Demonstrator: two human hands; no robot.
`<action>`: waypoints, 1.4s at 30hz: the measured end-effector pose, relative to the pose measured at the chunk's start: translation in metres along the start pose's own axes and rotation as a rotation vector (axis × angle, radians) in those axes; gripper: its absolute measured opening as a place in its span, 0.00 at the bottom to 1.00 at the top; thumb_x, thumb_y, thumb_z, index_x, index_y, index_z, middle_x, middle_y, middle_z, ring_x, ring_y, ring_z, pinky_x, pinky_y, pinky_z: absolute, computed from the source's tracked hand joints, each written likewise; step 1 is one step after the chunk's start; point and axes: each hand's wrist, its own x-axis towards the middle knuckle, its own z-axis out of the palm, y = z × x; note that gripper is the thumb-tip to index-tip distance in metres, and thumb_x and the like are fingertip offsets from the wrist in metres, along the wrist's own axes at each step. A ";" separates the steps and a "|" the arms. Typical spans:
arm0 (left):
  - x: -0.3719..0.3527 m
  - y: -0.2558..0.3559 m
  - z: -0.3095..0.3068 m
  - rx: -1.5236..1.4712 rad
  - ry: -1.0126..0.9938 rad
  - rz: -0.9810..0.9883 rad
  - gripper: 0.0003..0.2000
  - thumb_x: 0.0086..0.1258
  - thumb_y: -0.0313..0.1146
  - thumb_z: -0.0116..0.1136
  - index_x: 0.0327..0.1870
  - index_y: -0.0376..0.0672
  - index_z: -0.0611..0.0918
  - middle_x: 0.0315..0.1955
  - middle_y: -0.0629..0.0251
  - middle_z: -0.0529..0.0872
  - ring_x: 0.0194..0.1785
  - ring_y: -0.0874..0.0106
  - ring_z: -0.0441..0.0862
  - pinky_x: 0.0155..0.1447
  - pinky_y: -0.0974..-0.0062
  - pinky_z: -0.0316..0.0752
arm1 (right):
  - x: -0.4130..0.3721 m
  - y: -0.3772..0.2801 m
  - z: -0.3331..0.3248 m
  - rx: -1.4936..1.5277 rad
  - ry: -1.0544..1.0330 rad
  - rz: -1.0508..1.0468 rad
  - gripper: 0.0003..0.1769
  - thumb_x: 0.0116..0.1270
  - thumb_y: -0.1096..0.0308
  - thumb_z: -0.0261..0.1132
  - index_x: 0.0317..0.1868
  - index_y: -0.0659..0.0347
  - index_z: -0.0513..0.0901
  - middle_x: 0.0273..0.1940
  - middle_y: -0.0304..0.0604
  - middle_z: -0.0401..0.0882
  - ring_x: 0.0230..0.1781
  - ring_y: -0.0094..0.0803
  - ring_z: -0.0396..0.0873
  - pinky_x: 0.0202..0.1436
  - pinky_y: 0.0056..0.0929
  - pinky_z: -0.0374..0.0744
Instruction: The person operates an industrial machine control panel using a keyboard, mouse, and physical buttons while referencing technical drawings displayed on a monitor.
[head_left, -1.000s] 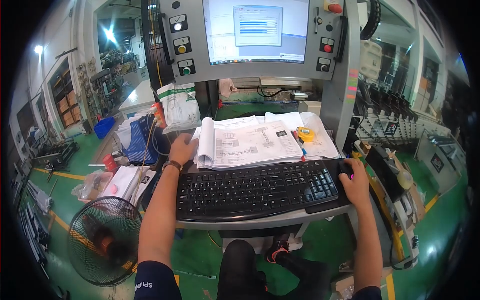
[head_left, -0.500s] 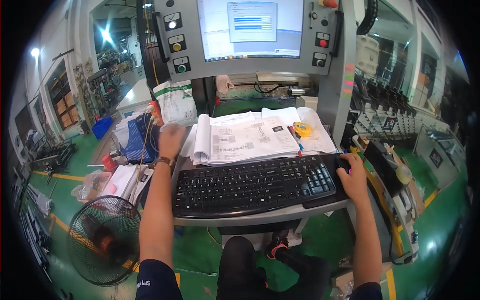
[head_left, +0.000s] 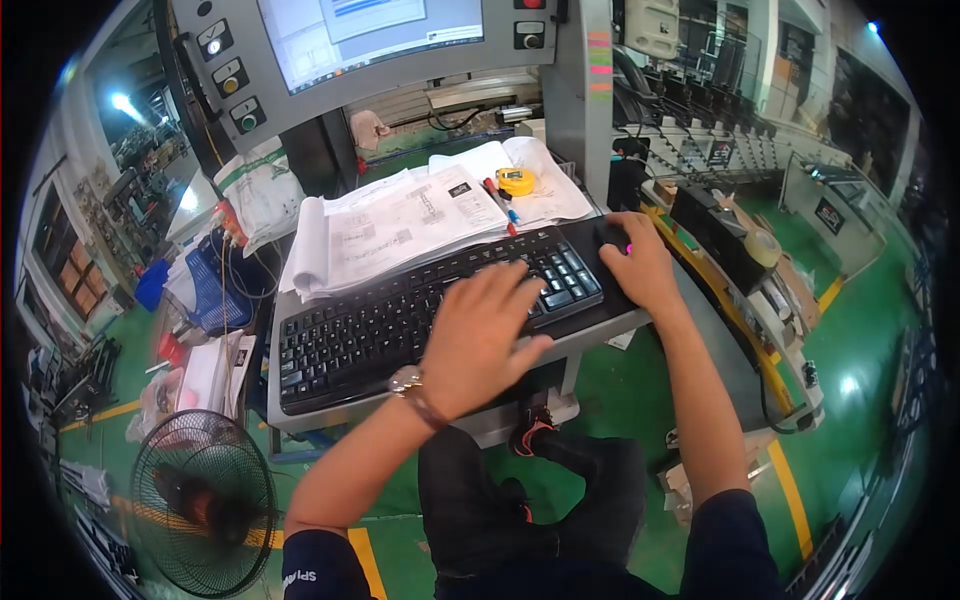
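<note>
Black: one keyboard (head_left: pixel 350 330), one mouse (head_left: pixel 609 236)

Keyboard (head_left: pixel 400 310) on desk, papers (head_left: pixel 390 235) behind it, mouse (head_left: pixel 610 237) right, fan (head_left: pixel 205 500) lower left

Single view. The head-worn camera looks forward and steeply down, close above the grey metal worktop (head_left: pixel 600 335) and black computer keyboard (head_left: pixel 400 310). The frame is rolled, so the worktop runs diagonally. The fisheye lens reaches the grey control-panel screen (head_left: pixel 370 25) at top and the green painted floor (head_left: pixel 640 410) below.
</note>
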 end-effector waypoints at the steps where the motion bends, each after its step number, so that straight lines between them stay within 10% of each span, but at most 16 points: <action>1: 0.002 0.004 0.015 0.021 -0.015 0.031 0.33 0.70 0.47 0.75 0.72 0.39 0.81 0.74 0.48 0.80 0.77 0.48 0.76 0.79 0.50 0.69 | 0.000 -0.003 -0.001 0.007 -0.010 0.013 0.26 0.68 0.62 0.70 0.65 0.58 0.85 0.65 0.52 0.83 0.62 0.55 0.86 0.66 0.47 0.84; 12: 0.023 0.016 0.049 0.193 -0.031 0.033 0.39 0.71 0.60 0.71 0.73 0.37 0.79 0.74 0.48 0.79 0.78 0.49 0.73 0.80 0.47 0.66 | 0.000 0.008 0.005 0.010 0.025 -0.057 0.24 0.67 0.64 0.70 0.63 0.60 0.84 0.66 0.52 0.82 0.63 0.57 0.85 0.67 0.48 0.83; 42: 0.014 0.016 0.055 0.143 0.053 0.050 0.37 0.72 0.56 0.72 0.72 0.36 0.80 0.72 0.45 0.79 0.76 0.49 0.74 0.78 0.50 0.70 | -0.001 -0.009 -0.003 0.044 -0.071 -0.053 0.26 0.72 0.65 0.71 0.68 0.61 0.81 0.68 0.54 0.81 0.67 0.57 0.83 0.70 0.48 0.80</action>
